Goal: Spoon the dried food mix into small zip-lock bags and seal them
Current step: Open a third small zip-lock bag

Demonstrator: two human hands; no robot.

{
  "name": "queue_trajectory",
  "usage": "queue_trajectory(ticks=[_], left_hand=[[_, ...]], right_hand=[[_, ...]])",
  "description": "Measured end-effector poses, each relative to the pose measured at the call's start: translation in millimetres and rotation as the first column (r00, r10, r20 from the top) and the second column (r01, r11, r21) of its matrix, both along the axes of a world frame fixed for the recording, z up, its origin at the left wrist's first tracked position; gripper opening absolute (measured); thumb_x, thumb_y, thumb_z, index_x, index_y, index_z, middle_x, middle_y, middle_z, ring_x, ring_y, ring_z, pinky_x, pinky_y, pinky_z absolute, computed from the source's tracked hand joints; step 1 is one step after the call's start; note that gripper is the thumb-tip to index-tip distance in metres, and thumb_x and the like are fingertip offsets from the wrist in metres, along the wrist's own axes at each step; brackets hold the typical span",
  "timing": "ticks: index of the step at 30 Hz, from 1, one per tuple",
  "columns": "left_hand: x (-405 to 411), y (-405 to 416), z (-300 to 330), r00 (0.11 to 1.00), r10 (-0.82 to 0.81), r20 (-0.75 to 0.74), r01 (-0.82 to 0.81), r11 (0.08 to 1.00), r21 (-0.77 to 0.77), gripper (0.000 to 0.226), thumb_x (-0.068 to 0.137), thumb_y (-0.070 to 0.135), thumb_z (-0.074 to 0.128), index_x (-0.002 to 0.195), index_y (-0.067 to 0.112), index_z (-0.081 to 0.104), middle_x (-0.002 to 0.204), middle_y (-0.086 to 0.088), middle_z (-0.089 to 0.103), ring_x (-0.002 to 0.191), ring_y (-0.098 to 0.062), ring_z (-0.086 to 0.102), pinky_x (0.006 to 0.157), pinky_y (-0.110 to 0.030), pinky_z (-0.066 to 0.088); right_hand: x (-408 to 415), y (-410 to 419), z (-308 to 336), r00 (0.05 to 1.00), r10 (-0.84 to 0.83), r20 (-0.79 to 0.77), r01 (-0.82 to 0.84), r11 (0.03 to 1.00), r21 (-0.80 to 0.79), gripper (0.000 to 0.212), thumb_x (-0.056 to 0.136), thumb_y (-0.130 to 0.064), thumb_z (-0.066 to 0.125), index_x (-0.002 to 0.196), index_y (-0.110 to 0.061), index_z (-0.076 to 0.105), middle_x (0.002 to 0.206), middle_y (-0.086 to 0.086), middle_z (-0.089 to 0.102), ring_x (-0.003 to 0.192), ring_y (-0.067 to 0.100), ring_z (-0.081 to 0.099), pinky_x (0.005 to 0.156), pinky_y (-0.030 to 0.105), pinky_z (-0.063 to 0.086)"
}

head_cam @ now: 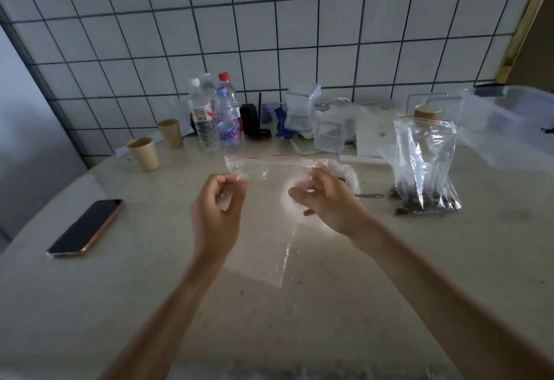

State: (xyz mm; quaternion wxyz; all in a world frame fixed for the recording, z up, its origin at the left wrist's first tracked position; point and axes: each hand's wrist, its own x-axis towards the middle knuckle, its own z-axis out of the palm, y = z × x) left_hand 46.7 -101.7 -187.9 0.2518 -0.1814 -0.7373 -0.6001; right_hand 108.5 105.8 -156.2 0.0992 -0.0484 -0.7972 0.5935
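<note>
A thin, clear zip-lock bag (271,199) is hanging limp and crinkled between two bare hands above the middle of the surface (389,274), its red-lined zip strip running along the top edge. The left hand (217,208) is pinching the bag's upper left corner, its grip clamped on the plastic between thumb and curled fingers. The right hand (325,196) is holding the bag near its upper right, fingers curled into the film; exactly how that grip is closing on it is blurred behind the plastic.

To the right, a larger clear bag (424,166) is standing slumped, glossy and wrinkled, with dark dried food mix (425,201) settled in its bottom. A slim metal handle (370,196), possibly a spoon, is poking out from behind the right hand; its bowl is hidden.

The surface is showing as pale, matte, speckled stone with scattered crumbs. A dark phone (85,228) in a clear case is lying flat at the left. Two tan paper cups (144,153) are standing near clear plastic water bottles (214,115), and clear lidded tubs (302,109) are cluttering the back. A white tiled wall (269,20) with dark grout is rising behind. A big translucent bin (509,121) at the far right is cut off by the frame.
</note>
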Motion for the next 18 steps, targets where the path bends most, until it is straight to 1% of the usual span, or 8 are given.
queue_trajectory(ticks=[2, 5, 7, 9, 12, 14, 16, 18], left_hand=[[15, 9, 7, 0.995, -0.063, 0.079, 0.060, 0.997, 0.039, 0.037, 0.091, 0.024, 0.081, 0.118, 0.023, 0.056, 0.097, 0.005, 0.076, 0.095, -0.005, 0.073, 0.086, -0.029, 0.057], [26, 18, 11, 0.981, -0.171, 0.087, 0.180, 0.979, -0.100, 0.080, 0.085, 0.008, 0.084, 0.148, 0.026, 0.037, 0.106, 0.006, 0.078, 0.103, -0.008, 0.074, 0.095, -0.025, 0.055], [28, 25, 13, 0.967, -0.227, 0.113, 0.246, 0.945, -0.215, 0.095, 0.081, 0.007, 0.087, 0.156, 0.023, 0.031, 0.108, 0.020, 0.074, 0.105, 0.005, 0.070, 0.093, -0.019, 0.053], [33, 34, 16, 0.951, -0.270, 0.149, 0.303, 0.909, -0.285, 0.106, 0.078, 0.017, 0.091, 0.160, 0.023, 0.026, 0.114, 0.026, 0.069, 0.103, 0.020, 0.062, 0.088, -0.003, 0.046], [41, 44, 23, 0.914, -0.356, 0.196, 0.404, 0.850, -0.339, 0.125, 0.069, 0.043, 0.094, 0.163, 0.028, 0.013, 0.129, 0.021, 0.066, 0.106, 0.026, 0.056, 0.085, 0.004, 0.039], [43, 47, 26, 0.881, -0.427, 0.202, 0.472, 0.814, -0.339, 0.130, 0.064, 0.060, 0.090, 0.163, 0.028, 0.012, 0.134, 0.025, 0.064, 0.115, 0.020, 0.057, 0.096, -0.001, 0.040], [44, 49, 29, 0.871, -0.464, 0.161, 0.489, 0.789, -0.371, 0.127, 0.062, 0.077, 0.081, 0.162, 0.024, 0.024, 0.138, 0.045, 0.051, 0.125, 0.022, 0.050, 0.105, -0.004, 0.036], [47, 53, 29, 0.864, -0.488, 0.123, 0.499, 0.800, -0.335, 0.120, 0.069, 0.089, 0.065, 0.160, 0.016, 0.035, 0.133, 0.063, 0.034, 0.127, 0.032, 0.036, 0.100, 0.004, 0.030]], right_hand=[[-1, -4, 2, 0.998, -0.021, -0.052, 0.019, 0.999, -0.028, 0.006, 0.099, -0.024, 0.068, 0.102, -0.019, 0.069, 0.104, -0.007, 0.076, 0.099, 0.016, 0.075, 0.086, 0.041, 0.062], [5, -3, 1, 0.995, -0.014, -0.094, 0.005, 0.995, -0.096, 0.018, 0.104, -0.006, 0.056, 0.095, -0.016, 0.070, 0.104, -0.003, 0.075, 0.094, 0.016, 0.076, 0.083, 0.040, 0.059], [12, -1, 1, 0.991, 0.008, -0.131, -0.023, 0.993, -0.113, 0.019, 0.101, 0.004, 0.055, 0.103, -0.013, 0.064, 0.104, 0.007, 0.074, 0.098, 0.023, 0.073, 0.087, 0.041, 0.056], [21, 2, 2, 0.984, 0.085, -0.158, -0.101, 0.990, -0.099, 0.025, 0.095, 0.007, 0.063, 0.112, -0.011, 0.060, 0.104, 0.008, 0.073, 0.108, 0.024, 0.070, 0.097, 0.044, 0.056], [38, 8, 8, 0.962, 0.244, -0.125, -0.257, 0.961, -0.103, 0.042, 0.090, -0.006, 0.068, 0.129, -0.015, 0.053, 0.123, 0.010, 0.068, 0.123, 0.019, 0.065, 0.107, 0.048, 0.051], [47, 11, 14, 0.941, 0.312, -0.135, -0.326, 0.940, -0.104, 0.042, 0.089, -0.017, 0.069, 0.129, -0.023, 0.057, 0.129, 0.005, 0.067, 0.126, 0.017, 0.062, 0.108, 0.046, 0.049], [53, 11, 20, 0.915, 0.374, -0.153, -0.389, 0.917, -0.082, 0.028, 0.097, -0.033, 0.067, 0.125, -0.031, 0.065, 0.129, -0.001, 0.068, 0.126, 0.016, 0.063, 0.107, 0.044, 0.048], [56, 7, 21, 0.932, 0.332, -0.148, -0.349, 0.931, -0.106, 0.032, 0.101, -0.054, 0.055, 0.122, -0.035, 0.070, 0.126, -0.008, 0.070, 0.123, 0.011, 0.064, 0.103, 0.040, 0.048]])
